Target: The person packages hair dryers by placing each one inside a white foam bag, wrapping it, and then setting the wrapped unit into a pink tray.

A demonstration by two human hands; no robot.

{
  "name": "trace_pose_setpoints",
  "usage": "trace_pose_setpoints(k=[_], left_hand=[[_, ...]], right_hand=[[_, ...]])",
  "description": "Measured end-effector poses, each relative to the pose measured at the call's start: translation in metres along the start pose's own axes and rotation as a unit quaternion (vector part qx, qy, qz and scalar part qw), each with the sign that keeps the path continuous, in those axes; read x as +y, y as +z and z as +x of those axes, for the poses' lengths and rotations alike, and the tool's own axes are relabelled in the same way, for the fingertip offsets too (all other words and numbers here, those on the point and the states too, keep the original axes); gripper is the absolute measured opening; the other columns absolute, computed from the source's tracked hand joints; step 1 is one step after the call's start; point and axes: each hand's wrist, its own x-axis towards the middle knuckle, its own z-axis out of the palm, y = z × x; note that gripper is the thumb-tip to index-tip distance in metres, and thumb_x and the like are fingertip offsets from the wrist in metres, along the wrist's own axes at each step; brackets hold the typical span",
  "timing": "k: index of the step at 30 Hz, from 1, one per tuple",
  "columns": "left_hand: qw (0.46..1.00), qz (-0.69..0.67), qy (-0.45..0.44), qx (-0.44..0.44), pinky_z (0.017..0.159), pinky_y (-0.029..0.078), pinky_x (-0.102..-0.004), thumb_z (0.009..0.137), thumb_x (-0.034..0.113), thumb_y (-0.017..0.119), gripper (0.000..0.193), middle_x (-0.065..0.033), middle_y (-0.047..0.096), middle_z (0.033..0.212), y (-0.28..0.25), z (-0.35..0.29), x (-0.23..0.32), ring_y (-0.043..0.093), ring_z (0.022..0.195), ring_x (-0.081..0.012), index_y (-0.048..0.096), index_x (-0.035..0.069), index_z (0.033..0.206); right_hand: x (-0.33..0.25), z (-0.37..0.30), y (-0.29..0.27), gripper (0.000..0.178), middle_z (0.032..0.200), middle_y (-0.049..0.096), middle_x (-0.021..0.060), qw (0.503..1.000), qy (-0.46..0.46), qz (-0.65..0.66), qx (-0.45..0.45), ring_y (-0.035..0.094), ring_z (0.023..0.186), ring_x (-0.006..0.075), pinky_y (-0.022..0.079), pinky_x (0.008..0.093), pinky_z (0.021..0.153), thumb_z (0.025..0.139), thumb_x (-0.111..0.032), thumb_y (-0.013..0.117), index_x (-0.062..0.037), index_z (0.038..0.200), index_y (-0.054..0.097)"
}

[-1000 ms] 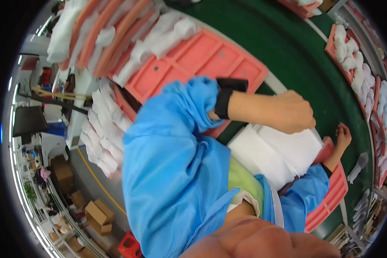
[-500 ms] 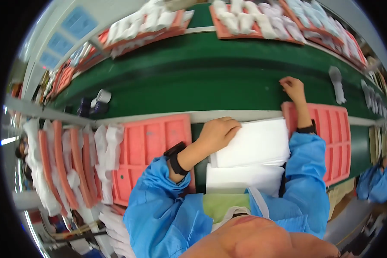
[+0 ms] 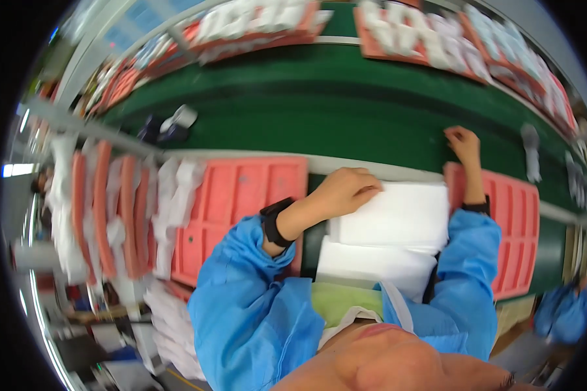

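Note:
My left hand [image 3: 347, 193] is at the upper left corner of a stack of white sheets [image 3: 398, 218], its fingers bent and drawn together. Whether a sheet is pinched in them is hidden. A second white stack [image 3: 375, 266] lies nearer to me, partly under the first. Out over the green work surface [image 3: 319, 124], beyond a pink compartment tray [image 3: 512, 225], is my right hand [image 3: 464, 144]. Its fingers are curled into a pinch, and anything in them is too small to make out. Both of my arms are in blue sleeves, with dark bands at the wrists.
Another pink tray [image 3: 254, 189] lies left of the sheets, beside upright pink trays [image 3: 104, 208] with white wrapped pieces. A white and dark object [image 3: 176, 122] sits at the far left. A grey wrapped piece [image 3: 531, 151] lies right. Loaded trays [image 3: 372, 49] line the back.
The view has shifted, so the bench and trays appear further right. My left fingers look slightly more bent at the sheets' corner. My right hand stays in nearly the same place over the green surface.

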Motion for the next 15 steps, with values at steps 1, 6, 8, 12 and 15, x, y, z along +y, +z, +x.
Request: trace_pose_setpoints(k=[1, 6, 8, 12, 15], left_hand=[[0.997, -0.073, 0.007, -0.013, 0.057, 0.048, -0.0320, 0.084, 0.008, 0.062, 0.011, -0.0102, 0.063, 0.082, -0.013, 0.004, 0.008, 0.061, 0.069, -0.0248, 0.067, 0.005, 0.094], [0.969, 0.143, 0.010, 0.201, 0.065, 0.051, -0.0367, 0.079, 0.014, 0.064, 0.017, -0.0111, 0.063, 0.085, -0.115, 0.005, 0.044, 0.062, 0.079, -0.0279, 0.067, 0.010, 0.095], [0.913, 0.304, -0.049, 0.267, 0.070, 0.052, -0.0388, 0.077, 0.021, 0.065, 0.027, -0.0116, 0.062, 0.093, -0.164, 0.004, 0.005, 0.062, 0.086, -0.0290, 0.065, 0.011, 0.102], [0.709, 0.506, -0.413, 0.268, 0.080, 0.052, -0.0467, 0.076, 0.033, 0.070, 0.057, -0.0196, 0.054, 0.113, -0.272, -0.037, -0.137, 0.059, 0.100, -0.0403, 0.050, 0.011, 0.124], [0.644, 0.473, -0.513, 0.313, 0.083, 0.053, -0.0423, 0.075, 0.029, 0.071, 0.053, -0.0191, 0.052, 0.117, -0.311, -0.098, -0.215, 0.060, 0.103, -0.0361, 0.053, 0.008, 0.120]], right_hand=[[0.007, 0.000, -0.005, 0.013, 0.074, 0.068, 0.0078, 1.000, -0.002, -0.019, -0.006, 0.063, 0.062, 0.0124, 0.051, 0.0257, 0.056, 0.083, -0.011, 0.063, -0.0038, 0.091, 0.070], [0.014, 0.002, -0.009, 0.012, 0.073, 0.066, 0.0046, 0.999, 0.010, 0.003, -0.037, 0.058, 0.057, 0.0093, 0.046, 0.0228, 0.050, 0.084, -0.007, 0.061, -0.0025, 0.093, 0.068], [0.010, 0.005, -0.005, 0.013, 0.073, 0.066, 0.0043, 0.999, 0.005, 0.013, -0.051, 0.058, 0.056, 0.0091, 0.046, 0.0226, 0.050, 0.084, -0.006, 0.060, -0.0022, 0.093, 0.068], [0.012, 0.005, -0.007, 0.014, 0.074, 0.065, 0.0040, 0.999, 0.019, 0.012, -0.046, 0.057, 0.056, 0.0086, 0.045, 0.0220, 0.049, 0.084, -0.004, 0.058, -0.0013, 0.094, 0.068], [0.012, 0.011, -0.003, 0.015, 0.075, 0.065, 0.0041, 0.999, 0.011, -0.005, -0.050, 0.057, 0.056, 0.0082, 0.045, 0.0218, 0.049, 0.084, -0.003, 0.057, -0.0010, 0.094, 0.067]])
